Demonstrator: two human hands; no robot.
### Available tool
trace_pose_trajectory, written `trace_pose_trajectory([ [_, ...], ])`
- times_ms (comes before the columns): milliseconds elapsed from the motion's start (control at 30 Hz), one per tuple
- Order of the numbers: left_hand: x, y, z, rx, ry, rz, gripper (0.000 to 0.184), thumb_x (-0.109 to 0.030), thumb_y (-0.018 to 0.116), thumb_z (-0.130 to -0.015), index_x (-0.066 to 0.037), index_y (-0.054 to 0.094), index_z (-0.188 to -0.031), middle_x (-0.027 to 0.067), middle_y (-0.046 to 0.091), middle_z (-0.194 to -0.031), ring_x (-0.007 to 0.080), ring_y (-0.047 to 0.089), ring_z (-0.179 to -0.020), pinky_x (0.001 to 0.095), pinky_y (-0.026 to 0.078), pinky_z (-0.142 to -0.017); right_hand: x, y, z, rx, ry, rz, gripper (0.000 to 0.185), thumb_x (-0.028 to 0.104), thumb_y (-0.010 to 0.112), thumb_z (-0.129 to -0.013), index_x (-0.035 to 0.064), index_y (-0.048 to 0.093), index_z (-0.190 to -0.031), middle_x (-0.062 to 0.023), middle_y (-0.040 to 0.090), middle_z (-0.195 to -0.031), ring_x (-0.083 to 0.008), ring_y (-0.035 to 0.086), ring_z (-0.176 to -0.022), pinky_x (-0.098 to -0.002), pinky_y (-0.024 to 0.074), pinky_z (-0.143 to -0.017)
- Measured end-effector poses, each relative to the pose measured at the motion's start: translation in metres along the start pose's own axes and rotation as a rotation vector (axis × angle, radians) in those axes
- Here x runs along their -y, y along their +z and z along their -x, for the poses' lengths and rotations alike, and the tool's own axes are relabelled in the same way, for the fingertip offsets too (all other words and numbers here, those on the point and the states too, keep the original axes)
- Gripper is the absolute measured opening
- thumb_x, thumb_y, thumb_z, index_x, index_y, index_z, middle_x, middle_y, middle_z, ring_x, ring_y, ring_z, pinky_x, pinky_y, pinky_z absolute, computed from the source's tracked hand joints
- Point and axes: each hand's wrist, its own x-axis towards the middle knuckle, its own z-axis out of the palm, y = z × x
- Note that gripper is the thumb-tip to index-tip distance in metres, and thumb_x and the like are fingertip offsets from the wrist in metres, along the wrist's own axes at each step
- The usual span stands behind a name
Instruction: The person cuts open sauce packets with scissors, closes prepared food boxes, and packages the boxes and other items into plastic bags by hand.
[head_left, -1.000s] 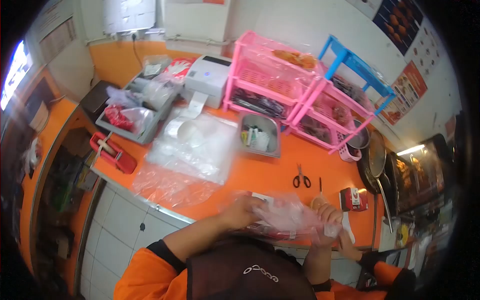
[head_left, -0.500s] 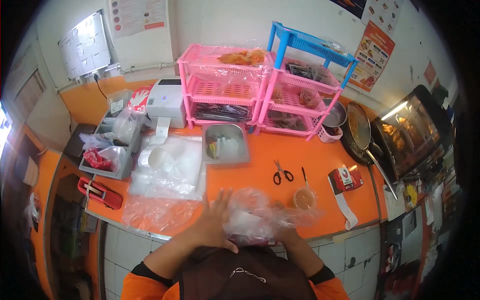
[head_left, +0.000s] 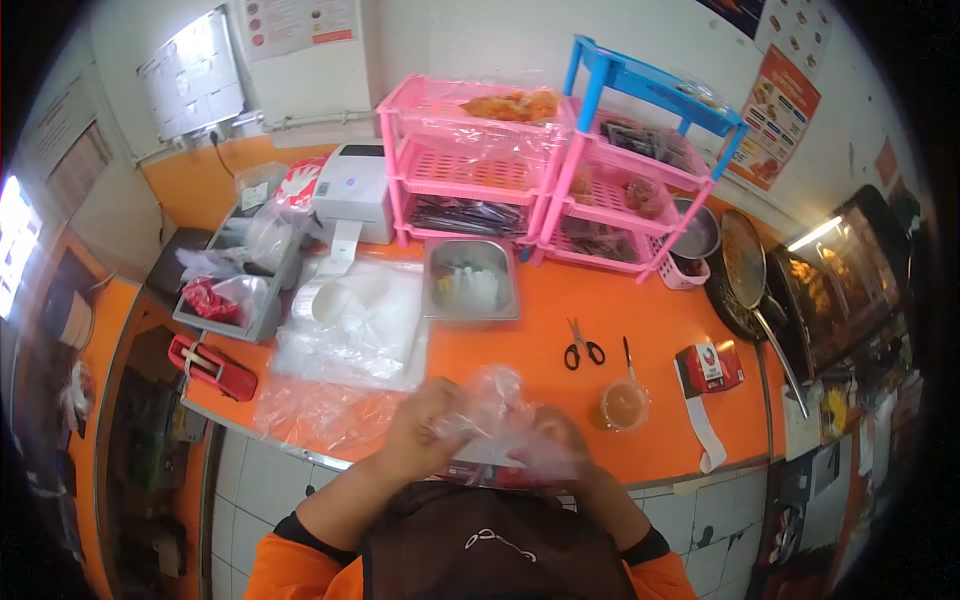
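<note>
Centrally, a clear plastic bag bunched up between two hands at the front edge of the bench, above a red package. The left hand had its fingers closed on the bag; the right hand was blurred, its grip impossible to tell. Beyond it stood a cup, bare orange top between it and the front edge. Open surface also stretched from the scissors to the steel pan. Crumpled film overlapped the front edge, left.

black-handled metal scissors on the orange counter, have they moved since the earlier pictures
No. The black-handled metal scissors keep their place relative to the blue-topped pink plastic rack; only the camera view shifted.
</note>
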Motion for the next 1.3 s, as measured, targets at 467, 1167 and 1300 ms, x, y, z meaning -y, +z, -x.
trace_pose_trajectory([
  [467, -0.043, 0.148, -0.024, 0.192, 0.525, -0.235, 0.021, -0.019, 0.053, -0.069, -0.006, 0.051, -0.085, 0.0082, 0.05, -0.08, 0.0235, 0.055, -0.072, 0.0372, 0.046, -0.062, -0.051, -0.003, 0.051, -0.028, 0.681, -0.401, 0.035, 0.027, 0.05, -0.087, 0.0032, 0.047, -0.112, -0.0098, 0.051, -0.106, -0.0202, 0.049, -0.103, -0.0332, 0.0416, -0.086],
  [1167, -0.001, -0.003, -0.042, 0.41, 0.04, -0.316, 0.091, -0.048, 0.076, -0.057, -0.001, 0.037, -0.124, 0.0182, 0.041, -0.123, 0.0355, 0.038, -0.117, 0.0455, 0.029, -0.098, -0.039, 0.0, 0.014, 0.116, 0.723, -0.41, 0.031, 0.023, 0.056, -0.082, 0.0031, 0.05, -0.105, -0.0123, 0.051, -0.111, -0.0224, 0.048, -0.105, -0.0332, 0.0417, -0.086],
  [1300, 0.021, 0.035, -0.01, 0.53, 0.075, -0.752, 0.092, -0.049, 0.071, -0.061, 0.001, 0.032, -0.128, 0.0183, 0.037, -0.13, 0.0353, 0.031, -0.124, 0.0458, 0.022, -0.104, -0.027, 0.012, -0.012, 0.366, 0.767, -0.365, 0.031, 0.022, 0.057, -0.081, 0.003, 0.05, -0.104, -0.0128, 0.051, -0.112, -0.0228, 0.048, -0.106, -0.0332, 0.0417, -0.086],
])
